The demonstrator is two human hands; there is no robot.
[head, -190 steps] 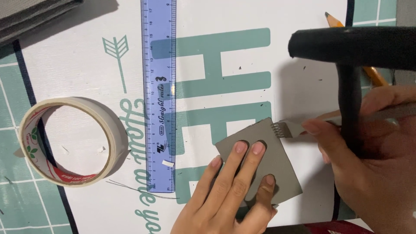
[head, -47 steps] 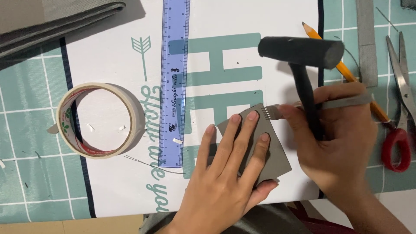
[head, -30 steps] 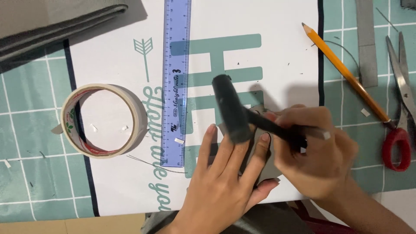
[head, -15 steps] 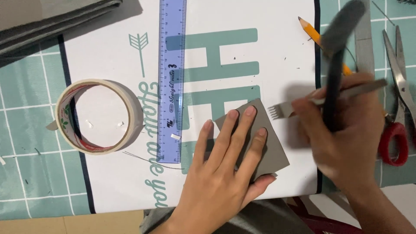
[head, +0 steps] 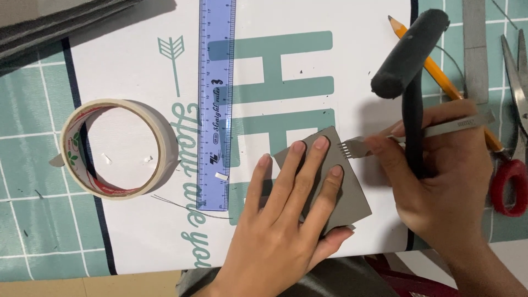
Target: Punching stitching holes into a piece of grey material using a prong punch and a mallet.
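Your right hand (head: pixel 440 181) has its grip closed on a black rubber-headed mallet (head: pixel 410 66) and a pronged metal pricking chisel (head: pixel 379 144), prongs at the edge of the grey leather square (head: pixel 352 201). Your left hand (head: pixel 286 220) presses that square flat, fingers spread, on the white printed worktop (head: pixel 137 71). A blue plastic ruler (head: pixel 215 82) lies just beside it.

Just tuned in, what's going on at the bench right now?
The left hand presses flat on a small grey piece lying on the white printed sheet. The right hand grips both a black mallet and a pronged metal chisel, prongs at the piece's upper edge. A tape roll and blue ruler lie to the left.
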